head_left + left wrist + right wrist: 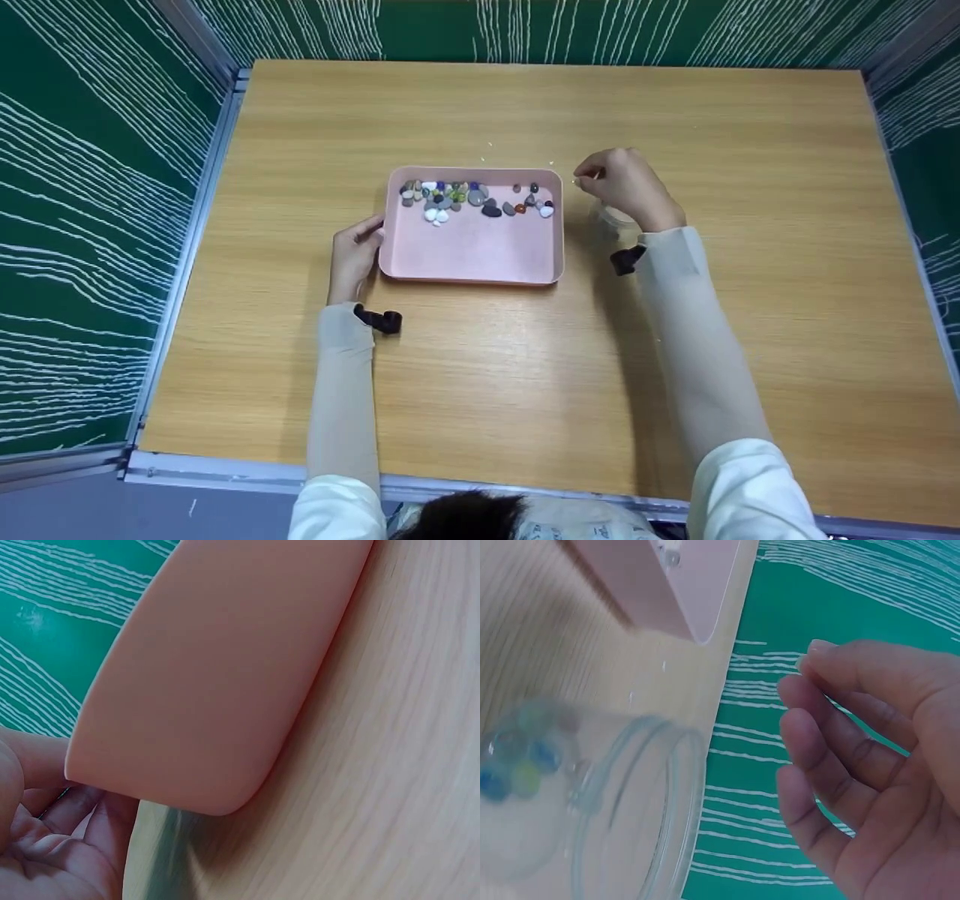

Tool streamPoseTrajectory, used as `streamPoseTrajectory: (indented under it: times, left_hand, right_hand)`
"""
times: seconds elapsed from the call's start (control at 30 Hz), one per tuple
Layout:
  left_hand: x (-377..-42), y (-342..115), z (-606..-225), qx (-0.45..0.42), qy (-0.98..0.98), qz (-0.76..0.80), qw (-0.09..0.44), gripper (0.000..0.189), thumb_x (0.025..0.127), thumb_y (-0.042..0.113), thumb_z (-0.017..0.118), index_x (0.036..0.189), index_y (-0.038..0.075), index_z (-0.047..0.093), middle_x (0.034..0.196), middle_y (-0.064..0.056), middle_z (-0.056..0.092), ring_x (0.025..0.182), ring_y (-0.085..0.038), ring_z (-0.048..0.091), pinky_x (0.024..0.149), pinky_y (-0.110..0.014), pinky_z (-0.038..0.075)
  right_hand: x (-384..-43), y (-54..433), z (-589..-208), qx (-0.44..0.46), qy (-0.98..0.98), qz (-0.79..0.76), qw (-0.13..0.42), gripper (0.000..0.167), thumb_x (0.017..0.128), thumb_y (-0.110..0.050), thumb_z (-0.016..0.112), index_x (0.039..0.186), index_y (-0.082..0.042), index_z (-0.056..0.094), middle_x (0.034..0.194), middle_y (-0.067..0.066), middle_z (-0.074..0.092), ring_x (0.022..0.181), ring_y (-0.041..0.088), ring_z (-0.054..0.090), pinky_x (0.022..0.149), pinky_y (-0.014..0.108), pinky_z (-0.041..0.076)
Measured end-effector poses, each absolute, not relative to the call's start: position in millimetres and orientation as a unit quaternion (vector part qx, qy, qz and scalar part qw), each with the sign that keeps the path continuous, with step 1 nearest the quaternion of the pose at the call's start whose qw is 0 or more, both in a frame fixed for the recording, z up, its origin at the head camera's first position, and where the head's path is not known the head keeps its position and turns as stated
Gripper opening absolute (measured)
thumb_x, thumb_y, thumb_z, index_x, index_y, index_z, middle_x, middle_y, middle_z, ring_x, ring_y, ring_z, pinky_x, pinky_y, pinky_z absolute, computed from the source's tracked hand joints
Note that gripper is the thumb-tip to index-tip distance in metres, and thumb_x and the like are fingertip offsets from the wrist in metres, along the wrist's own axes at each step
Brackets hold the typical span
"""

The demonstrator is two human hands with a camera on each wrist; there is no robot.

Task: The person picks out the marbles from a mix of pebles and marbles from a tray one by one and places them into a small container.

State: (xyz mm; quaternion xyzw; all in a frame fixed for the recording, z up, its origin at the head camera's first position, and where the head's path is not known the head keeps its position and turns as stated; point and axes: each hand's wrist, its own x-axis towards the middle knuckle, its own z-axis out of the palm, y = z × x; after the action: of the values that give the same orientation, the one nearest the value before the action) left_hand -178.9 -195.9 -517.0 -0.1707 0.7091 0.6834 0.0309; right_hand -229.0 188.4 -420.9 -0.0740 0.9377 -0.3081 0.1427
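A pink tray (472,255) holds several small stones and glass beads (450,193), mostly along its far side. My left hand (354,255) grips the tray's left side; in the left wrist view the thumb is by the rim and other fingers lie partly hidden behind the corner. Past the tray's right edge, my right hand (626,187) is raised with thumb and forefinger together. They pinch a tiny pale piece (802,663), too small to identify, while the other fingers bend loosely. Beneath this hand stands a clear jar (630,795) with several coloured glass marbles (517,765) at its bottom.
A few tiny white bits (483,159) lie on the wooden table (480,375) beyond the tray. Green panels (427,30) with white lines enclose the table at the back and sides. In the head view, the right forearm and hand partly cover the jar.
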Motion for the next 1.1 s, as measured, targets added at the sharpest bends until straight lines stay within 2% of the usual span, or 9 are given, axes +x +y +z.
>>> streamPoseTrajectory:
  times: [0.4,0.63,0.83,1.1]
  left_hand:
    - [-179,-198,-519,-0.184,0.698,0.692,0.035,0.036,0.090,-0.007,0.053,0.126,-0.005,0.059,0.136,-0.019,0.056,0.127,-0.024,0.052,0.101,-0.026,0.049]
    - [-181,-196,-518,-0.184,0.696,0.694,0.033,0.036,0.090,-0.008,0.052,0.126,-0.006,0.058,0.137,-0.019,0.055,0.129,-0.024,0.050,0.103,-0.026,0.047]
    - [-182,-196,-518,-0.186,0.684,0.704,0.038,0.037,0.091,-0.008,0.052,0.127,-0.006,0.057,0.136,-0.020,0.055,0.126,-0.024,0.052,0.103,-0.028,0.048]
    - [-180,-195,-514,-0.189,0.675,0.712,0.039,0.037,0.091,-0.009,0.052,0.127,-0.006,0.057,0.138,-0.020,0.054,0.129,-0.024,0.051,0.103,-0.027,0.047]
  right_hand:
    - [-241,150,-424,-0.108,0.930,-0.322,0.139,0.023,0.093,-0.010,0.060,0.111,-0.002,0.070,0.108,0.015,0.069,0.090,0.025,0.059,0.078,0.033,0.051]
    - [-247,126,-422,-0.099,0.921,-0.334,0.175,0.024,0.095,-0.010,0.056,0.115,-0.004,0.068,0.109,0.013,0.067,0.091,0.022,0.060,0.081,0.031,0.054]
    - [-253,112,-428,-0.129,0.920,-0.335,0.157,0.024,0.094,-0.009,0.057,0.113,-0.002,0.069,0.105,0.015,0.070,0.088,0.022,0.062,0.077,0.030,0.054]
    - [-257,98,-435,-0.134,0.920,-0.328,0.166,0.025,0.094,-0.010,0.057,0.115,-0.002,0.068,0.106,0.013,0.068,0.089,0.022,0.063,0.078,0.031,0.056]
